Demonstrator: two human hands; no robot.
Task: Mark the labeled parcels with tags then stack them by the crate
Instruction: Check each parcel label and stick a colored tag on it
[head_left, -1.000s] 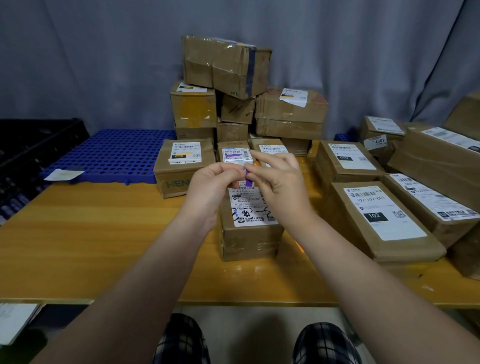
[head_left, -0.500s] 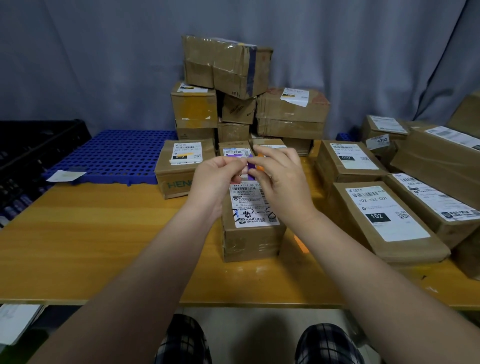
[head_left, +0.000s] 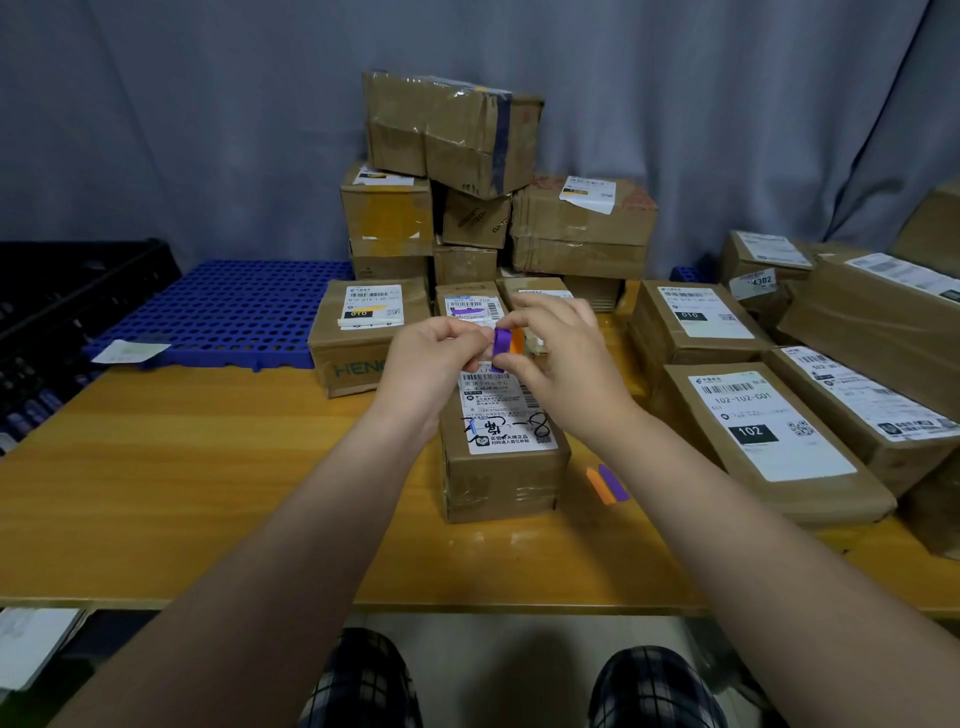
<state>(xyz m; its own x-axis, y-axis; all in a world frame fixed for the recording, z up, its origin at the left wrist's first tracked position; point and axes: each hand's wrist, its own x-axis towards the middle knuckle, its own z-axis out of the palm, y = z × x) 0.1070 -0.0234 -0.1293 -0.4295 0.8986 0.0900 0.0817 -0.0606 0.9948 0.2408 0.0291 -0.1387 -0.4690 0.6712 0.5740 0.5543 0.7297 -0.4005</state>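
A labelled brown parcel lies lengthwise on the wooden table in front of me. Both hands hover over its far end. My left hand and my right hand pinch a small pad of sticky tags, purple and orange, between their fingertips. Two loose tags, one orange and one purple, lie on the table just right of the parcel. Behind it, a parcel carries a purple tag on its label, and another parcel carries a yellow one.
A tall stack of parcels rises at the back centre. More labelled parcels crowd the right side. A blue perforated pallet lies back left beside a black crate. Papers sit below the table's near left edge.
My hands have stayed over the parcel and worked the tag pad; the purple and orange strips now show more between my fingertips. The view has shifted slightly.
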